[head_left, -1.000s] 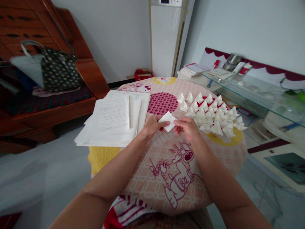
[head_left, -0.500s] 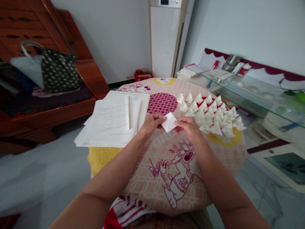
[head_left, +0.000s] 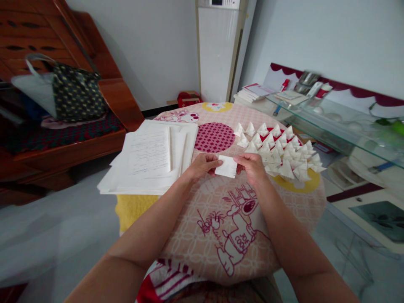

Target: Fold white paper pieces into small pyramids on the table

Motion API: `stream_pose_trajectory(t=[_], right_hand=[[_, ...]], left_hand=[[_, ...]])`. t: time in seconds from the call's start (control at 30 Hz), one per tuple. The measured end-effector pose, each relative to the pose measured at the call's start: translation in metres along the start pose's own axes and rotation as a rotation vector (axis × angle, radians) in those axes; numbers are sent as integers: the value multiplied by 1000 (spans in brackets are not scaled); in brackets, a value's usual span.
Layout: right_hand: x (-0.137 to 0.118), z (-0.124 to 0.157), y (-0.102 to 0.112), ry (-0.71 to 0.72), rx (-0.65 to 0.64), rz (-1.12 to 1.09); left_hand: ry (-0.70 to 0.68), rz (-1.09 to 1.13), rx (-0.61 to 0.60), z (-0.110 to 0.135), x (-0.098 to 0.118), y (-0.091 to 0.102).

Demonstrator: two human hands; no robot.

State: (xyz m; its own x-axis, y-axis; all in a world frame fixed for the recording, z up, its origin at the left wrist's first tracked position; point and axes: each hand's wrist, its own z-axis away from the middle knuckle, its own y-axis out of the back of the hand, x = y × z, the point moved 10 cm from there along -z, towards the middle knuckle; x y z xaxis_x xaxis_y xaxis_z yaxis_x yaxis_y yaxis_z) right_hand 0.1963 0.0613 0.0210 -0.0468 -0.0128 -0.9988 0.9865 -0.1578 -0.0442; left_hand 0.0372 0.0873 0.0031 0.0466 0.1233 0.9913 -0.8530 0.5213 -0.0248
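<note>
Paper slip (head_left: 226, 166) btwn both hands' fingertips

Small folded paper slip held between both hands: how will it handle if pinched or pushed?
The folded paper slip looks thin and light, so it probably flexes easily. Left hand and right hand pinch opposite edges and it stays flat, hinting folds add some stiffness. It likely slides little on the cloth-covered table.

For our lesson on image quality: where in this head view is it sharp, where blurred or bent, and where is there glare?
Head view: small paper between both hands is fairly sharp; the dotted bag and glass shelf blur at the edges; the shelf shows soft glare; straight lines bow outward.
</note>
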Motion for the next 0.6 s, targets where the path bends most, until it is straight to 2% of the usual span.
stream_pose_trajectory(t=[0.1, 0.2, 0.3, 0.43, 0.5, 0.6], right_hand=[[-2, -1, 9, 5, 101, -30], [1, -2, 12, -34, 113, -30], [7, 0, 8, -116, 26, 15], [16, 8, -5, -240, -179, 130], [19, 13, -12, -280, -257, 190], [23, 17, -16, -328, -299, 270]], left_hand=[[80, 20, -36, 1, -6, -2], [89, 13, -27, 1, -6, 0], [64, -112, 53, -1, -5, 9], [-29, -430, 251, 0, 8, 27], [-78, -539, 290, 1, 16, 29], [-129, -652, 294, 1, 25, 28]])
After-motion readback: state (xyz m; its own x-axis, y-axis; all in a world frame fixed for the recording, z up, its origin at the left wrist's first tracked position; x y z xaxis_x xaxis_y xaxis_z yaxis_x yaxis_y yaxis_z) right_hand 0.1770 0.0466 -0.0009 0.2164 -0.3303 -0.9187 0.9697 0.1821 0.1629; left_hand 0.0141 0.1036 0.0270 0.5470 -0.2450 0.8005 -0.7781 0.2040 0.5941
